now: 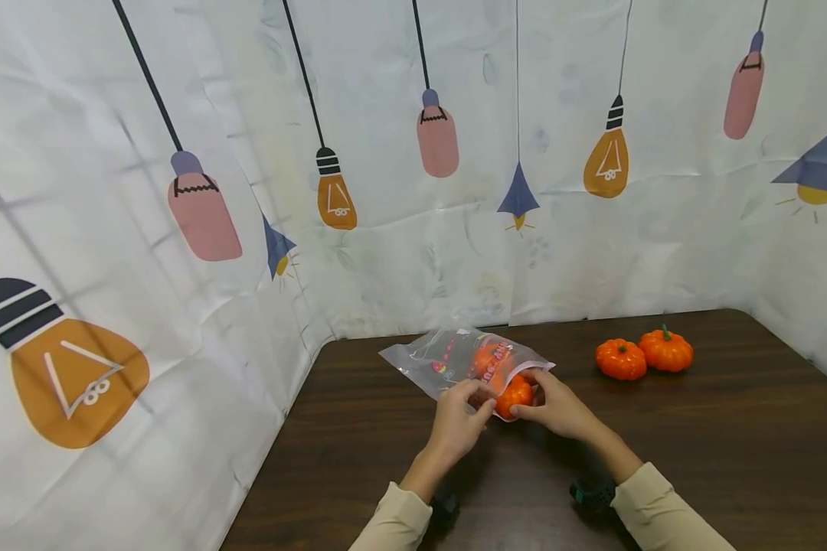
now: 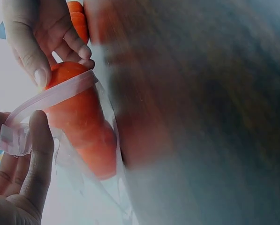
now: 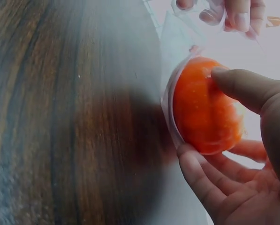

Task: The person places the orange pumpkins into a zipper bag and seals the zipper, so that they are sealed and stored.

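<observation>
A clear plastic zip bag [image 1: 420, 366] with pink print lies on the table, its mouth toward me. Orange shows through the film where at least one small toy pumpkin [image 1: 488, 360] sits inside. My left hand [image 1: 456, 419] pinches the bag's rim between thumb and fingers, as the left wrist view shows at the zip strip [image 2: 50, 96]. Another orange pumpkin [image 3: 203, 108] is partly in the bag's mouth. My right hand [image 1: 558, 405] holds that pumpkin, thumb on one side and fingers on the other.
Two more orange pumpkins, one pumpkin [image 1: 621, 360] beside a green-stemmed pumpkin [image 1: 665, 350], stand at the back right of the dark wooden table [image 1: 730, 451]. A white cloth [image 1: 400, 260] printed with lamps hangs behind the table and along its sides.
</observation>
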Demonstrator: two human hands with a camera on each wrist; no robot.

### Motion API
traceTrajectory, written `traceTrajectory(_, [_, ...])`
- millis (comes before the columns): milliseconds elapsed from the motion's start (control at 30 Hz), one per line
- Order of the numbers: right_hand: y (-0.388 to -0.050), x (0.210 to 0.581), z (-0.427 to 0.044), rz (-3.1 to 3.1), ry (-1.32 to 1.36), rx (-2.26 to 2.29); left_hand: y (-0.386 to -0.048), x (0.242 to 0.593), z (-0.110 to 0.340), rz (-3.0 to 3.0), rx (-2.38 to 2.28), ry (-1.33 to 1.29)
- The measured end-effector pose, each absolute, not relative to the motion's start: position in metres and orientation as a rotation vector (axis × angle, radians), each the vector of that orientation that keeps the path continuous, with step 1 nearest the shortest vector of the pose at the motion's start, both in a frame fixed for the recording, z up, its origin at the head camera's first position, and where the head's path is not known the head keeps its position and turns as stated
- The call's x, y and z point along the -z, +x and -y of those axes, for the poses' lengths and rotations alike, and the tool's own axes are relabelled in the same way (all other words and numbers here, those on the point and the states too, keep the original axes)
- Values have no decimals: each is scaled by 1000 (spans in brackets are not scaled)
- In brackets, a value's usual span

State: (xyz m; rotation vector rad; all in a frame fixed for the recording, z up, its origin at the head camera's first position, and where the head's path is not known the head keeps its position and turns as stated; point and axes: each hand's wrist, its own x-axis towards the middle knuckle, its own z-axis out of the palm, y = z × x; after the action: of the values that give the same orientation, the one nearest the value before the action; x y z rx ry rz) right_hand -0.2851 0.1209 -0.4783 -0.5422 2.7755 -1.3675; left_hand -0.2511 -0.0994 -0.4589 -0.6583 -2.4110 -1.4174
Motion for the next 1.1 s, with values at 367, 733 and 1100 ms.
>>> traceTrajectory(367, [-290,485,-109,-2764,-583,1441,-252,460,100,2392,1422,-691])
traceTrajectory(733, [-293,484,-105,-2841,-359,1434,-253,460,101,2395,1404,-729])
traceTrajectory(1100, [-298,477,-123,-2739,-431,1419,-256,463,103,2396,1417,-697])
